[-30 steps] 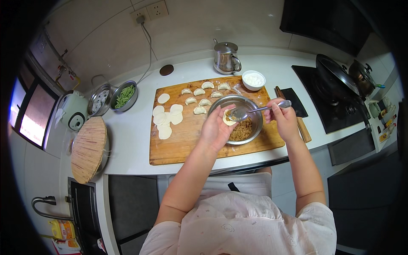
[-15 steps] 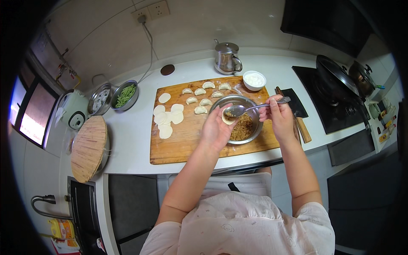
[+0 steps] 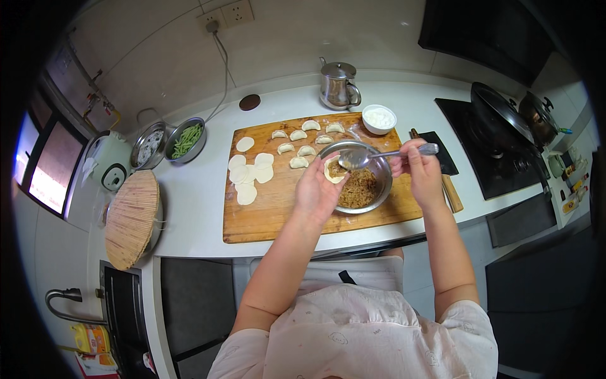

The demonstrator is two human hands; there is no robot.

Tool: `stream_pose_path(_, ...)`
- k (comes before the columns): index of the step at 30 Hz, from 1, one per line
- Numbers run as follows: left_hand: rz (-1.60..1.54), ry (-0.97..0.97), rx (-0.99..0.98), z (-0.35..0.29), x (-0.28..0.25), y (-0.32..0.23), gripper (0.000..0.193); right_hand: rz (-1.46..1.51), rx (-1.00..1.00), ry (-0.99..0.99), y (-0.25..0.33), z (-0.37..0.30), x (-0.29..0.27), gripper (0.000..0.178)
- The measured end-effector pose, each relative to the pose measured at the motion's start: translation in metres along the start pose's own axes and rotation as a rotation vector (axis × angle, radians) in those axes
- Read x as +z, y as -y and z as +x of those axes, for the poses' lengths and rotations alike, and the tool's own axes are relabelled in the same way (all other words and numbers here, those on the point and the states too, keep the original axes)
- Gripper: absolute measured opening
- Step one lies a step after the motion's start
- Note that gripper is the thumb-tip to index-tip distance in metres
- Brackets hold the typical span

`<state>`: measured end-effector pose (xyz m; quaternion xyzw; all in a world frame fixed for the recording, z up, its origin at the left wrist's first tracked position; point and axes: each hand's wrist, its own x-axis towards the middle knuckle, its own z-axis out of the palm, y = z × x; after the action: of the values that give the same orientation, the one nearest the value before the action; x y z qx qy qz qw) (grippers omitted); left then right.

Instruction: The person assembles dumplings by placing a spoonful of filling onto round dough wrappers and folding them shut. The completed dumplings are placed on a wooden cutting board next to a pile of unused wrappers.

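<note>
In my left hand (image 3: 314, 192) lies a round dumpling wrapper (image 3: 332, 171), cupped by the fingers, with brown filling on it. My right hand (image 3: 419, 166) grips the handle of a metal spoon (image 3: 386, 154); its bowl is just above the wrapper. Beneath both hands stands a steel bowl (image 3: 382, 197) of brown minced filling (image 3: 358, 189), on a wooden cutting board (image 3: 271, 218). Folded dumplings (image 3: 298, 162) sit behind my left hand in loose rows. Several flat wrappers (image 3: 246, 194) lie at the board's left, some overlapping.
A white bowl of white powder (image 3: 379, 118) stands at the board's back right corner, near a steel kettle (image 3: 338, 85). A cleaver (image 3: 438, 151) lies right of the board, before the black stove (image 3: 483, 151). Green beans (image 3: 187, 140) fill a bowl at the back left.
The wrapper in my left hand now shows more filling. The spoon's bowl has shifted slightly right and its handle has levelled; my right hand moved a little right.
</note>
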<state>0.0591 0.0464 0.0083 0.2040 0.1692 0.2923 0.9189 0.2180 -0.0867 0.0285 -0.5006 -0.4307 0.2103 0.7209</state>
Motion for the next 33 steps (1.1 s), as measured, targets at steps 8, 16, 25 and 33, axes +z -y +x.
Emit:
stream_pose_path(8,0.024,0.048,-0.070,-0.004,-0.003,-0.009,0.038,-0.087,-0.007,0.242,0.018,0.011,-0.031,0.021)
stream_pose_path(16,0.079,0.084,-0.121,-0.004,-0.004,-0.008,0.043,-0.123,-0.023,0.471,0.031,0.015,-0.028,0.017)
stream_pose_path(25,0.071,0.097,-0.118,0.000,-0.010,-0.002,0.044,-0.201,-0.058,0.524,0.032,0.015,-0.021,0.012)
stream_pose_path(33,0.063,0.109,-0.147,-0.004,-0.007,-0.003,0.044,-0.285,-0.108,0.580,0.038,0.017,-0.021,0.018)
